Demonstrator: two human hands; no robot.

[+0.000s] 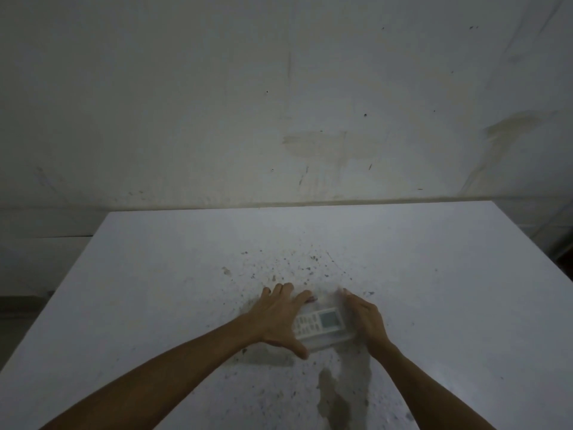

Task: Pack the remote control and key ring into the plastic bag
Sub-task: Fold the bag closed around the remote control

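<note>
A white remote control [321, 323] with a grey screen lies inside a clear plastic bag [325, 344] on the table. A small reddish thing [311, 299], perhaps the key ring, shows at the bag's far left corner. My left hand [276, 318] lies flat with fingers spread over the bag's left end, its thumb at the near edge. My right hand [366, 321] rests against the bag's right side, fingers pointing away from me. Whether either hand pinches the plastic is hard to tell.
The white table [155, 290] is speckled with dark spots and has a brownish stain [336, 398] near its front. A stained white wall [279, 103] rises right behind the table's far edge. The floor drops off at the left.
</note>
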